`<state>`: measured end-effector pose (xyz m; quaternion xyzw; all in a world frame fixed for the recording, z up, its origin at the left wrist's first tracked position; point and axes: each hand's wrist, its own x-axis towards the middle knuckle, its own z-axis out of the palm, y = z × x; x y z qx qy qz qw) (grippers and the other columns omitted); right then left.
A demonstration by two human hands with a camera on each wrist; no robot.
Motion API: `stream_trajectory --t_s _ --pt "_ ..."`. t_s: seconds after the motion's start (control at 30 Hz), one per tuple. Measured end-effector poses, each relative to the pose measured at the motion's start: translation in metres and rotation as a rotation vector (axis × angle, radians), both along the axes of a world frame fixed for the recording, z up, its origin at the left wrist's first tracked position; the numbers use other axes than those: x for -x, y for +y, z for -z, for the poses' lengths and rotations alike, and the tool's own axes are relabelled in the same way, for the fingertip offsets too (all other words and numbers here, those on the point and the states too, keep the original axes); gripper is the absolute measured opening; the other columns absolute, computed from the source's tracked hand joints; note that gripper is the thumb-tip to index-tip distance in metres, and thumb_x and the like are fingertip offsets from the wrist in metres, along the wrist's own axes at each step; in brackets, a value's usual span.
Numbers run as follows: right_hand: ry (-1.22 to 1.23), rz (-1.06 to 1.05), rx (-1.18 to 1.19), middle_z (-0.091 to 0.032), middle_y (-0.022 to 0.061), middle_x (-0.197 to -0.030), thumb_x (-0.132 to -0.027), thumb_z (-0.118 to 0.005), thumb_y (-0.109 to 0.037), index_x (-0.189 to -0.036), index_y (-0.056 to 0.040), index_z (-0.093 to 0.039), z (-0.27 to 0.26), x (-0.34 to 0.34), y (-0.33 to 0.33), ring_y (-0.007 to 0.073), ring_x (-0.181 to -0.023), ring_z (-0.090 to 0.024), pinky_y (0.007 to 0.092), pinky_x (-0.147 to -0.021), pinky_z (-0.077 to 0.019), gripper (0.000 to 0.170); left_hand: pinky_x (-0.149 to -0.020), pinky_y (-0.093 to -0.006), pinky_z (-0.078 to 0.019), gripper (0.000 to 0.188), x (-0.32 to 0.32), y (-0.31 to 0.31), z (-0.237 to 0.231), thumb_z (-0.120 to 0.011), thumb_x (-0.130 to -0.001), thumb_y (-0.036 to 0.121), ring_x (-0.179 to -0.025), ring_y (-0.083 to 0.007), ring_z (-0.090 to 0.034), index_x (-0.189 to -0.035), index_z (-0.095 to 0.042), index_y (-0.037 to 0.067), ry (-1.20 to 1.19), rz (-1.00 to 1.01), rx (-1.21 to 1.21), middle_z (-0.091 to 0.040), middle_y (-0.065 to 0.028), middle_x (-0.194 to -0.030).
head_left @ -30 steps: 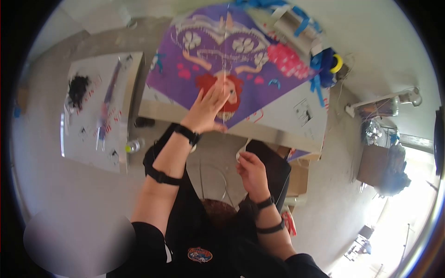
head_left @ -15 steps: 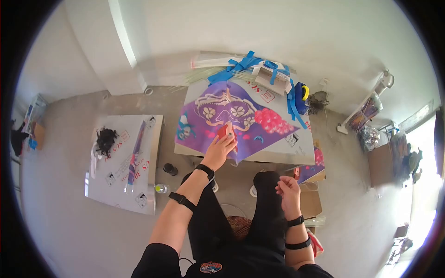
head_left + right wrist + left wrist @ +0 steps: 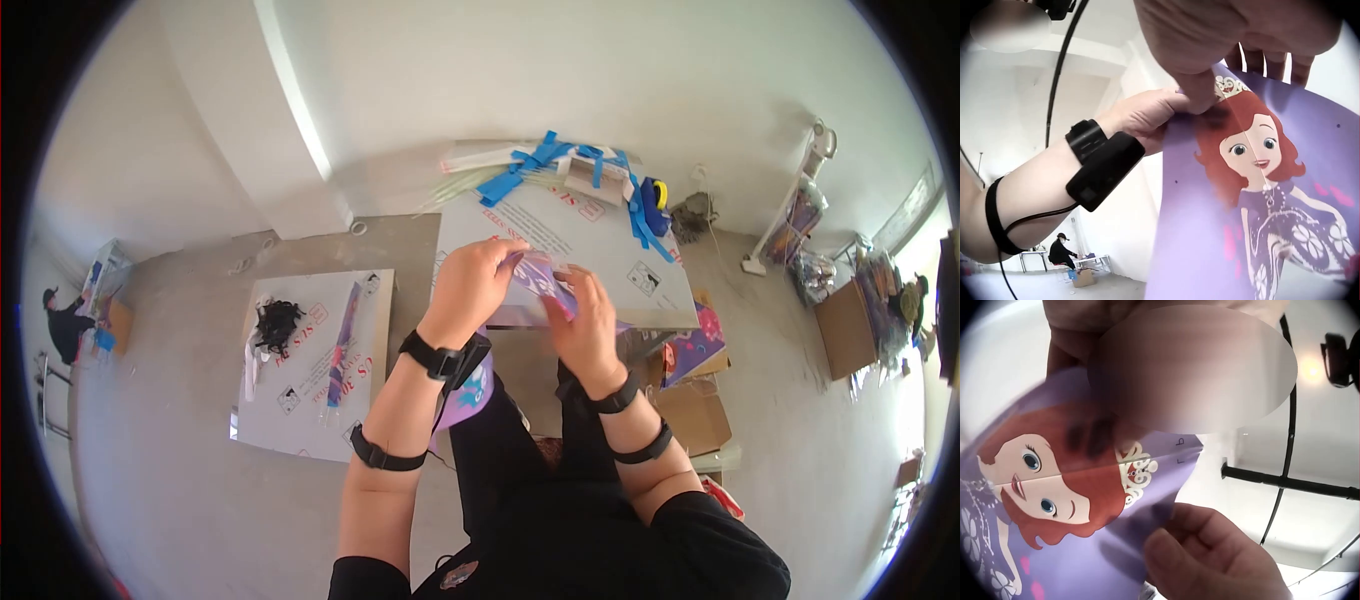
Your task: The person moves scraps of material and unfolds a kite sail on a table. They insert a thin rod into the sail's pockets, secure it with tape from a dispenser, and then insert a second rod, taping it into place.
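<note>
A purple kite (image 3: 470,395) printed with a red-haired princess in a tiara is held up in front of the body. Its crease runs through the princess's face in both wrist views. My left hand (image 3: 475,290) pinches the kite near the tiara end, and its fingers are partly hidden in the left wrist view. On the other side of that end, my right hand (image 3: 590,325) holds the edge between thumb and fingers. In the right wrist view, the left hand (image 3: 1141,115) is close beside the right hand (image 3: 1241,37). Much of the kite hangs below the hands.
Behind the hands is a film-covered table (image 3: 540,225) with blue strips (image 3: 520,170), thin pale rods and an open white box (image 3: 595,180). A lower table on the left carries a black tangled bundle (image 3: 278,325). Cardboard boxes (image 3: 695,418) stand at the right.
The kite has come up off the table toward the body. My left hand, earlier laid on the princess print, now grips the kite's end. My right hand has moved up from beside the knee to join it.
</note>
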<state>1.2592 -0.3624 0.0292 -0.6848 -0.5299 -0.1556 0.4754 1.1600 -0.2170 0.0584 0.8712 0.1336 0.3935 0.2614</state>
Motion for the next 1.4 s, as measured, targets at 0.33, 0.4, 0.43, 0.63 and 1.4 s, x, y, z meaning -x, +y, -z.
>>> stream_trajectory --t_s 0.33,0.4,0.43,0.63,1.4 --pt "0.070 -0.268 0.019 -0.061 0.0114 -0.073 -0.078 -0.060 0.004 -0.086 -0.0014 -0.057 -0.134 -0.001 -0.020 0.0230 -0.067 -0.061 0.0280 -0.060 -0.0468 0.010 -0.058 -0.0276 -0.0458 0.018 0.083 -0.040 -0.108 -0.060 -0.085 0.015 -0.060 -0.0151 -0.058 -0.093 -0.064 -0.001 0.111 0.169 0.303 -0.063 -0.0116 -0.070" --pt "0.072 -0.295 0.044 -0.061 0.0108 -0.076 -0.077 -0.060 0.004 -0.088 -0.0003 -0.057 -0.149 -0.005 -0.027 0.0201 -0.071 -0.062 0.0276 -0.064 -0.0478 0.012 -0.057 -0.0280 -0.0462 0.020 0.083 -0.046 -0.118 -0.059 -0.087 0.016 -0.059 -0.0148 -0.058 -0.094 -0.064 -0.002 0.114 0.193 0.377 -0.063 -0.0107 -0.069" --pt "0.088 -0.351 0.044 -0.062 0.0104 -0.079 -0.077 -0.061 0.004 -0.090 0.0003 -0.057 -0.154 -0.008 -0.030 0.0190 -0.074 -0.062 0.0277 -0.067 -0.0485 0.015 -0.057 -0.0260 -0.0460 0.021 0.081 -0.049 -0.121 -0.058 -0.088 0.016 -0.062 -0.0109 -0.058 -0.096 -0.063 -0.003 0.080 0.232 0.480 -0.063 -0.0078 -0.071" --pt "0.116 -0.573 -0.043 -0.063 0.0090 -0.090 -0.074 -0.066 0.001 -0.106 -0.0008 -0.058 -0.174 -0.017 -0.036 0.0165 -0.083 -0.062 0.0276 -0.073 -0.0500 0.033 -0.061 -0.0208 -0.0460 0.020 0.052 -0.062 -0.128 -0.057 -0.089 0.014 -0.068 -0.0052 -0.057 -0.095 -0.063 -0.004 0.073 0.365 0.581 -0.064 -0.0040 -0.076" --pt "0.162 -0.545 -0.238 -0.064 0.0067 -0.084 -0.076 -0.062 0.006 -0.087 -0.0008 -0.062 -0.152 -0.092 -0.068 0.0153 -0.078 -0.061 0.0250 -0.069 -0.0492 0.013 -0.069 -0.0209 -0.0426 0.023 -0.033 -0.090 -0.126 -0.060 -0.087 0.017 -0.076 -0.0053 -0.053 -0.099 -0.063 -0.002 0.341 0.424 0.782 -0.061 0.0012 -0.085"
